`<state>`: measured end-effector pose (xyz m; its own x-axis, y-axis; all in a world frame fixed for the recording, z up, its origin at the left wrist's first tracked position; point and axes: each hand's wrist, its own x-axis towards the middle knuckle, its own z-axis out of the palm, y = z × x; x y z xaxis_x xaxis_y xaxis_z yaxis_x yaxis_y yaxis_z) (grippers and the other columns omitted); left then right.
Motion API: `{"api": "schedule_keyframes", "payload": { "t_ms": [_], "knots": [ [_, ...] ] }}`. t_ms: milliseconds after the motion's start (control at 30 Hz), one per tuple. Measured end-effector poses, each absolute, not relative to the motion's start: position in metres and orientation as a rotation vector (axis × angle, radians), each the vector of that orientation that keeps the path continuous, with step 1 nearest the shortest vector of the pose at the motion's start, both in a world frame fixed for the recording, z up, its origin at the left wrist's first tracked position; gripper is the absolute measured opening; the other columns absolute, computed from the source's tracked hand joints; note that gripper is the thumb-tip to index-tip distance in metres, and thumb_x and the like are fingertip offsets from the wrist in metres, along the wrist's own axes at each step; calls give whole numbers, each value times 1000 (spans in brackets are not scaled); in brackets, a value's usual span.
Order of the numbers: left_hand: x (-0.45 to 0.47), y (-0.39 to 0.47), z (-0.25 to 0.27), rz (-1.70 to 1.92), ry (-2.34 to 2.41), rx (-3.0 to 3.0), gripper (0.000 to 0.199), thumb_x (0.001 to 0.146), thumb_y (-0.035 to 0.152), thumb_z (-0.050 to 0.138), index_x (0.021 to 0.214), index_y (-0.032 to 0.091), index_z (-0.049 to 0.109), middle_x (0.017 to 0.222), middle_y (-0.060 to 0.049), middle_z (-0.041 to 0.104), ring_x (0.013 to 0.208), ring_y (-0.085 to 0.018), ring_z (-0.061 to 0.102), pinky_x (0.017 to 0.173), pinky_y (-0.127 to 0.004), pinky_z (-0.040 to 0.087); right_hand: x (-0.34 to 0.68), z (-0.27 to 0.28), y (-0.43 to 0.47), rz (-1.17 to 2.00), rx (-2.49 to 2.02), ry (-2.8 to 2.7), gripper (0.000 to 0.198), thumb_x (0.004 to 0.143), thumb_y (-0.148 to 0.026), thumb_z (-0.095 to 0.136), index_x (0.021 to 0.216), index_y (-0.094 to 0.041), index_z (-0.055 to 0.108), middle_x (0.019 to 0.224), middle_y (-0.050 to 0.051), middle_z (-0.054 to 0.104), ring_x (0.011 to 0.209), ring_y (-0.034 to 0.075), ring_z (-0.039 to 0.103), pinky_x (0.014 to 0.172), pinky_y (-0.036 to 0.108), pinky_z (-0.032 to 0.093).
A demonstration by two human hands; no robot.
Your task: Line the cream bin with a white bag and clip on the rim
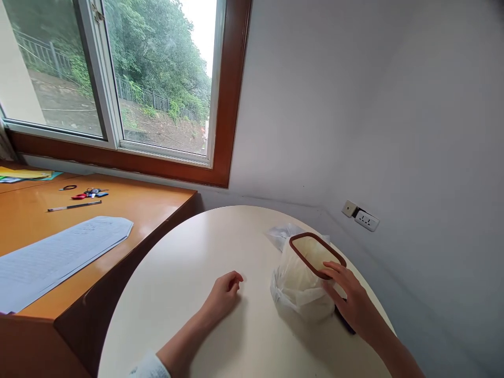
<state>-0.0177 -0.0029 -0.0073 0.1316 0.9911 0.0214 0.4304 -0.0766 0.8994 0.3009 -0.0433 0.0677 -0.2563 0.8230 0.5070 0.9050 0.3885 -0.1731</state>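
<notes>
A small bin (pixel 301 275) stands on the round table, lined with a translucent white plastic bag (pixel 305 302) that bunches around its outside. Its brown rim ring (pixel 301 256) faces up and tilts slightly toward me. My right hand (pixel 350 296) grips the near right corner of that ring, fingers over the top edge and thumb lower down outside. To the left of the bin, apart from it, my left hand (pixel 226 291) rests on the tabletop with its fingers curled in and nothing visible in them. A dark, narrow object (pixel 345 321) lies partly hidden under my right hand.
The pale round table (pixel 189 252) meets the wall at the back. On the left, an orange-brown desk (pixel 157 202) holds papers (pixel 66 257), a pen (pixel 74 206) and a small bunch of keys (pixel 92 193). A wall socket (pixel 367 220) sits behind the table.
</notes>
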Motion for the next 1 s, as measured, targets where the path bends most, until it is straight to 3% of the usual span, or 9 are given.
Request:
{"api": "schedule_keyframes", "payload": {
  "t_ms": [167,667,1000],
  "knots": [
    [-18,-4,-8,898,1405,1609,24,73,24,34,82,19,55,67,1,47,58,-13,38,56,-25,31,302,61,-36,-278,-1443,-2082,24,90,-37,44,102,-24,58,96,6,61,94,21,57,86,42,46],
    [-20,-3,-14,955,1378,1626,24,74,26,35,82,19,57,66,1,49,60,-14,41,58,-26,33,347,45,1,-357,-1493,-1950,34,87,-46,44,102,-20,59,99,9,61,95,23,57,82,41,48],
    [-19,-3,-12,968,1404,1618,24,74,26,36,79,19,58,64,1,49,57,-14,41,56,-26,33,350,52,6,-412,-1600,-1961,31,88,-43,41,103,-21,57,104,10,60,96,26,57,82,47,46]
  ]
}}
